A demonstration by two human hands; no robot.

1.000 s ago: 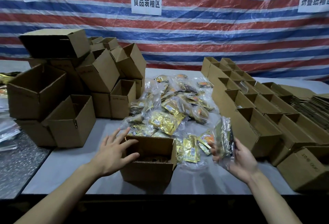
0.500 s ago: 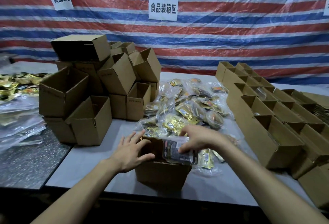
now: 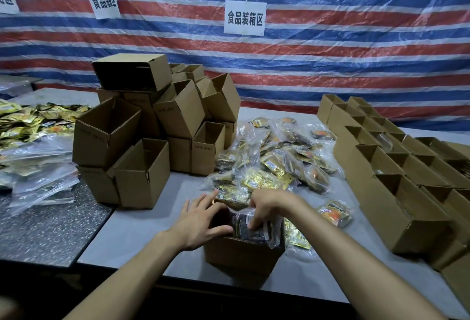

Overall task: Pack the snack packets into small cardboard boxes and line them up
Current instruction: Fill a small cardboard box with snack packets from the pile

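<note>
A small open cardboard box (image 3: 241, 256) stands at the table's front edge. My left hand (image 3: 203, 220) rests with spread fingers against its left rim. My right hand (image 3: 264, 208) reaches into the box from above, its fingers curled on a clear bag of dark snack packets (image 3: 251, 230) that stands partly inside. Behind the box lies a heap of bagged gold snack packets (image 3: 269, 167). A loose bag of packets (image 3: 335, 213) lies to the right of the box.
A jumbled stack of empty cardboard boxes (image 3: 142, 136) rises at the left. Rows of open boxes (image 3: 396, 180) line the right side. More packets and plastic bags (image 3: 33, 126) cover the dark table at far left. A striped tarp hangs behind.
My right hand carried the bag of packets from the right over to the box and has pushed it down inside. The left hand stayed at the box's left rim. The view shifted left.
</note>
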